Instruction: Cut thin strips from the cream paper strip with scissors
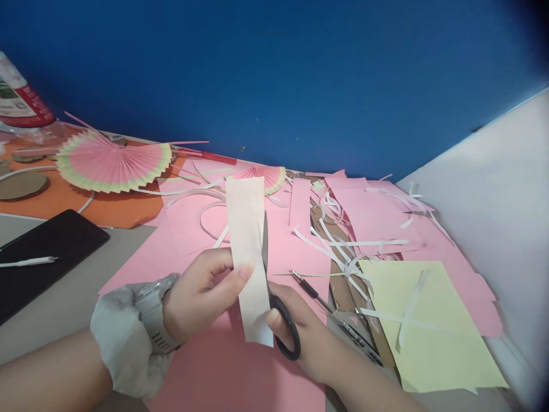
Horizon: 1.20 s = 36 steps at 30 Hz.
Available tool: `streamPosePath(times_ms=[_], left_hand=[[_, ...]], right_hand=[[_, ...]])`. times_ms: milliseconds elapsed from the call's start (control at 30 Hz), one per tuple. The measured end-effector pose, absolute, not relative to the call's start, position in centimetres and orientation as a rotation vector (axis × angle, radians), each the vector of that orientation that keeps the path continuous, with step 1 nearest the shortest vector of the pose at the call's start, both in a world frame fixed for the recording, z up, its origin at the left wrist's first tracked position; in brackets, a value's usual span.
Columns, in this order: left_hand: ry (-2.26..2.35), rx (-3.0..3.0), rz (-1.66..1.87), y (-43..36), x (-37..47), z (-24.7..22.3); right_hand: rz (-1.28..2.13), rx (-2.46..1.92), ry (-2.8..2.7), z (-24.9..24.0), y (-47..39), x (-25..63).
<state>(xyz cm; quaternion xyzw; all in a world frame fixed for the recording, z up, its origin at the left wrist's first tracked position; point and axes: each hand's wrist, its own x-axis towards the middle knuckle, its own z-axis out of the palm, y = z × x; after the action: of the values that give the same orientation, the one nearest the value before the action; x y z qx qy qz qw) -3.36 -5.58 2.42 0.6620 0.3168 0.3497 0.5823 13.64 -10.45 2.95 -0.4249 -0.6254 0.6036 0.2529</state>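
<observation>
My left hand pinches a pale cream paper strip between thumb and fingers, holding it upright over pink paper. A pair of scissors with black handles is gripped in my right hand, thumb through one loop. Its blade lies along the strip's right edge and points away from me; how far the blades are apart I cannot tell. Behind the strip stands a small pleated pink paper fan, partly hidden. A black pen lies on the pink sheet beyond my right hand.
A larger pleated fan rests on orange paper at the left, near a bottle. A black tablet carries a white stylus. White paper offcuts and a yellow-green sheet lie at right, before a blue wall.
</observation>
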Motion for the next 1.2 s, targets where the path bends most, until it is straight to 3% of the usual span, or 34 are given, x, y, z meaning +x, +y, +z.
streamPosePath(times_ms=[1200], left_hand=[[0.781,1.55,0.788,-5.66,-3.48,2.49]], right_hand=[[1.693,-1.057,-1.63,3.25,-9.95,13.2]])
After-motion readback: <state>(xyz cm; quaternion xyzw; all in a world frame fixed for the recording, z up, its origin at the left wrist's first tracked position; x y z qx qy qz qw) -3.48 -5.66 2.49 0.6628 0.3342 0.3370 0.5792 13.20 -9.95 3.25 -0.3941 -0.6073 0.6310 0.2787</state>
